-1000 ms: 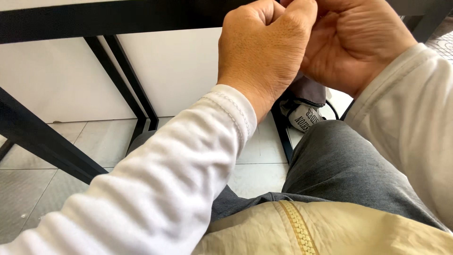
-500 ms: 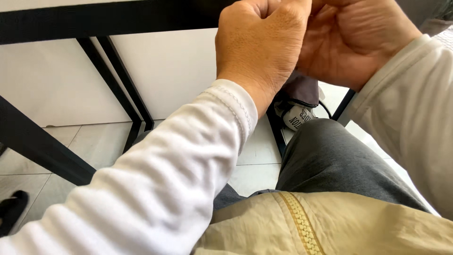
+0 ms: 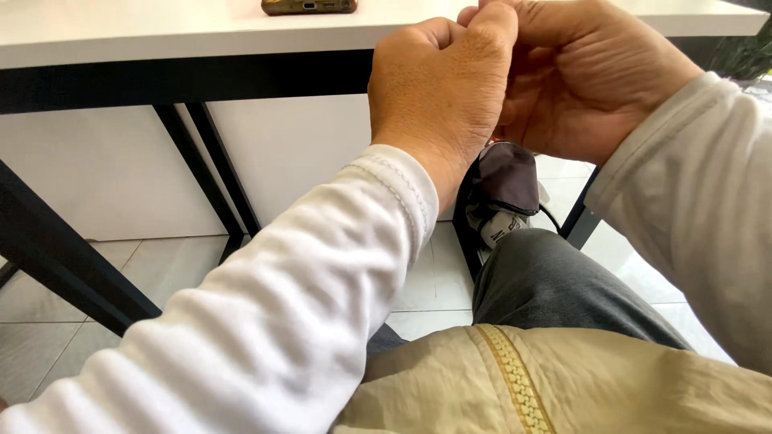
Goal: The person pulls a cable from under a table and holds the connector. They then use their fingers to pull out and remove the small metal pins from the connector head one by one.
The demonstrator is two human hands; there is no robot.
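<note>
Seated view beneath and across the edge of a white table (image 3: 161,36). My left hand (image 3: 438,96) is curled into a loose fist, thumb pressed up against the fingers of my right hand (image 3: 591,84), so that both hands meet at the fingertips just in front of the table edge; whatever they pinch there is hidden between the fingers, and I cannot tell whether either hand actually clamps on anything. A dark fabric pouch (image 3: 503,189), with a pale printed tag at its lower end, hangs directly below the hands and above my grey trouser knee (image 3: 555,281); its upper part disappears behind my left wrist, so it appears to dangle from the grip, which would explain why the hands are raised and held close together rather than resting on my lap. A thin dark cord loops out at the pouch's right side. Both arms are in white sleeves (image 3: 265,321). A phone in a brownish case (image 3: 308,6) lies flat on the tabletop, well apart from the hands. Black table legs (image 3: 205,173) slant to the tiled floor.
</note>
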